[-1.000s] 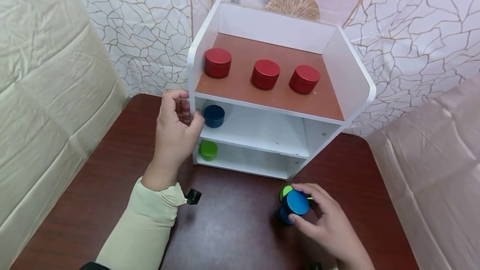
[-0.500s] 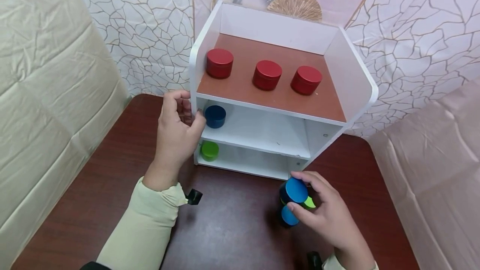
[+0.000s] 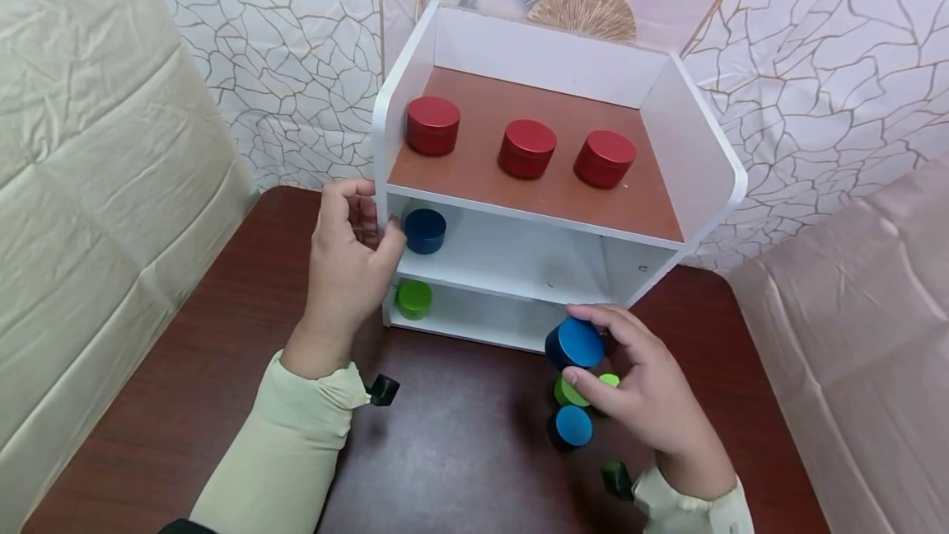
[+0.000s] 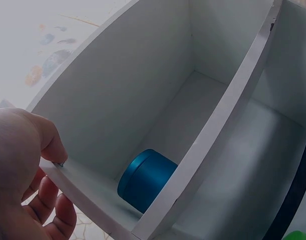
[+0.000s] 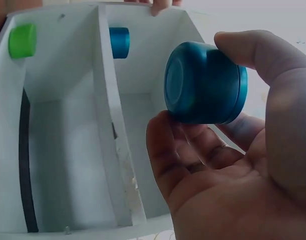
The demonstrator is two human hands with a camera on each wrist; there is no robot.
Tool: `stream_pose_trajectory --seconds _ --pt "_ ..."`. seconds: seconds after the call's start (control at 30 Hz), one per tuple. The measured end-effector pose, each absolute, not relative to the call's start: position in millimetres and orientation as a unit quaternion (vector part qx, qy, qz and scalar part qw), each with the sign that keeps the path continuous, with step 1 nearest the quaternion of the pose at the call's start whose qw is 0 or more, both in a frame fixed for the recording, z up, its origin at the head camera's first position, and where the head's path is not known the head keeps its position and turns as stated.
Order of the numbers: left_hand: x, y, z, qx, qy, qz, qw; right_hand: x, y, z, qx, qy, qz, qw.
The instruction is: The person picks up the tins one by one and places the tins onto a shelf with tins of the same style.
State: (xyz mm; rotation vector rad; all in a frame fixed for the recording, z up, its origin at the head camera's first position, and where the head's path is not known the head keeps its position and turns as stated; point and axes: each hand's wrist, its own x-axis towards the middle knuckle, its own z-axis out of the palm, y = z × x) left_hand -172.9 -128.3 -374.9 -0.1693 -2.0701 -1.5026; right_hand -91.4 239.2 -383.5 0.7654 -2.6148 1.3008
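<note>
My right hand [image 3: 645, 377] pinches a round blue tin [image 5: 205, 82] between thumb and fingers, raised in front of the shelf's lower right side. Under it on the table stand another blue tin [image 3: 571, 427] and two green tins [image 3: 571, 391], partly covered by the hand. With thumb in front and fingers curled behind, my left hand [image 3: 348, 262] grips the left side panel of the white shelf unit [image 3: 511, 291]. Just right of that thumb, a blue tin [image 4: 147, 180] sits on the middle shelf. A green tin [image 3: 413, 299] stands on the bottom shelf at the left.
Three red tins [image 3: 526, 149] stand in a row on the brown top board [image 3: 474, 93], inside its raised white sides. The dark wooden table [image 3: 445, 435] spreads in front of the unit. Patterned cloth [image 3: 282, 64] hangs behind and at both sides.
My right hand has lifted the blue tin up and away from the group on the table toward the shelf, uncovering the tins below. The left hand stays on the side panel.
</note>
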Motion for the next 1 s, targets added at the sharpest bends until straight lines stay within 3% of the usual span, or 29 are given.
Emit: stream_pose_trajectory --seconds 0.63,1.0 --pt "-174 -128 -376 -0.07 -0.77 -0.562 0.292 -133 224 -353 0.256 -0.876 0.409 0.019" --pt "-175 -128 -377 -0.073 -0.769 -0.561 0.298 -162 216 -341 0.23 -0.883 0.408 -0.033"
